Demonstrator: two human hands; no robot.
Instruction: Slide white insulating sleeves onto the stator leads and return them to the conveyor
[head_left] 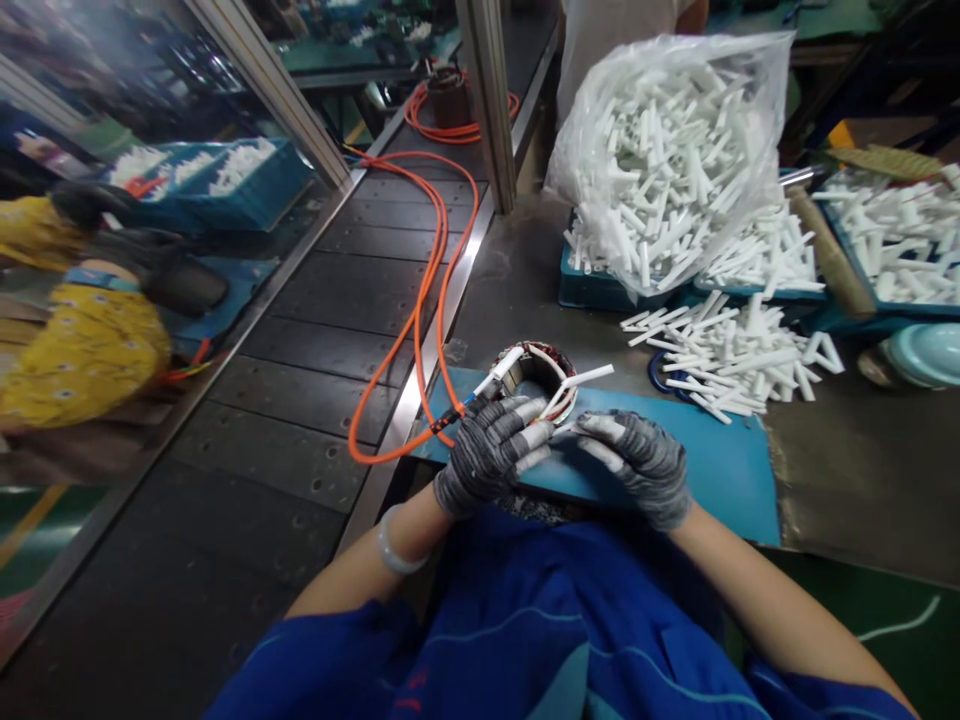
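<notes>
A ring-shaped motor stator with reddish windings stands on a blue mat before me. White insulating sleeves stick out from its top edge, and an orange cable joins it from the left. My left hand, in a grey glove with white fingertips, is closed at the near side of the stator, its fingers pinching the thin leads there. Just to its right, my gloved right hand pinches the end of a thin white sleeve between thumb and forefinger. The fingertips partly hide the pinched ends.
Loose white sleeves lie in a heap behind the mat. A clear bag of sleeves rests on blue bins. Left runs a dark slatted conveyor with a metal rail. Beyond it, a co-worker's yellow sleeve shows. A lidded cup stands right.
</notes>
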